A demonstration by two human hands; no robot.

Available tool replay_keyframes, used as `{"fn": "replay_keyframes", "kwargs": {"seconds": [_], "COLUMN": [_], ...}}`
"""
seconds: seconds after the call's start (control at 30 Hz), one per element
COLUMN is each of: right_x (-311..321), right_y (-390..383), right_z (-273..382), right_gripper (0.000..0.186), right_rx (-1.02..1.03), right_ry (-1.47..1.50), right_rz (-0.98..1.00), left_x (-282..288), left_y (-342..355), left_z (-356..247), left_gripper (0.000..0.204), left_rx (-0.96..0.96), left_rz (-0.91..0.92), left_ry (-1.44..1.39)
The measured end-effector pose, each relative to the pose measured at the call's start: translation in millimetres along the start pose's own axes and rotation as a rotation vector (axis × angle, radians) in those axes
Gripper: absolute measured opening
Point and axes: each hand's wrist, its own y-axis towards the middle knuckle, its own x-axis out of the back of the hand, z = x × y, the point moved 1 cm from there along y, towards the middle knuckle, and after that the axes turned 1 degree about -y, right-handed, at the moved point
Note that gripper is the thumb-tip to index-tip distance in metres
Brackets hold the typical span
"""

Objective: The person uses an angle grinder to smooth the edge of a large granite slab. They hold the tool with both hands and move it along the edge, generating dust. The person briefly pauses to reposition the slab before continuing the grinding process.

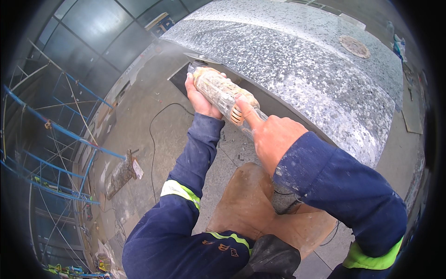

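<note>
A dust-covered angle grinder (218,89) lies across both my hands, its head pointing to the far left. My left hand (200,98) is wrapped round the front of its body from beneath. At the rear, my right hand (275,136) grips the tool, with the index finger stretched along the casing; the other fingers are partly hidden. The grinder's flat disc (204,58) is beside the near left edge of a speckled grey stone slab (297,60). Whether disc and stone touch, I cannot tell. Pale dust coats the slab's top.
A round, speckled piece (354,47) lies on the slab. Blue scaffolding (60,123) stands at the left before dark glass panels (95,23). A cable (152,135) curves over the floor, near a dirty board (120,176). A bucket (159,23) stands beyond the slab.
</note>
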Motion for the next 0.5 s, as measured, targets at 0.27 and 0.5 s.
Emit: {"fn": "replay_keyframes", "kwargs": {"seconds": [0.27, 0.5], "right_x": [0.2, -0.1], "right_y": [22.4, 18.8], "right_z": [-0.6, -1.8], "right_gripper": [0.086, 0.087], "right_rx": [-0.027, -0.022], "right_ry": [-0.041, -0.010], "right_rz": [0.062, 0.037], "left_x": [10.9, 8.6], "left_y": [19.2, 14.7], "left_z": [0.4, -0.7], "left_gripper": [0.063, 0.065], "left_rx": [0.015, 0.007], "left_rz": [-0.008, -0.004], "left_ry": [-0.018, -0.027]}}
